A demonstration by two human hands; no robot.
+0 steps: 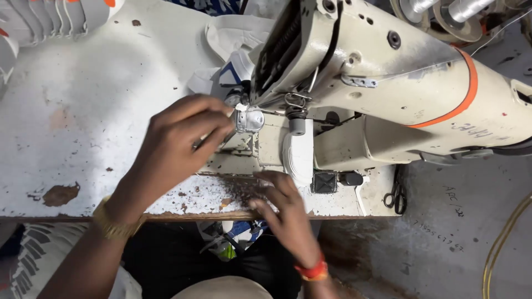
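A cream sewing machine [388,72] with an orange band stands on a worn white table [83,111]. My left hand [177,144], a gold watch on its wrist, has its fingers bent at the presser foot area [248,119], touching the small metal part there. My right hand [282,213], with a red thread band on the wrist, lies flat on the table's front edge, its fingertips beside a curved white strip [298,158] under the machine arm. White fabric [233,39] lies bunched behind the needle.
Small black scissors [395,196] hang at the table's right edge. Thread spools [443,11] sit at the top right. Patterned white cloth [50,16] lies at the top left corner. Blue and white fabric [244,235] hangs below the table front.
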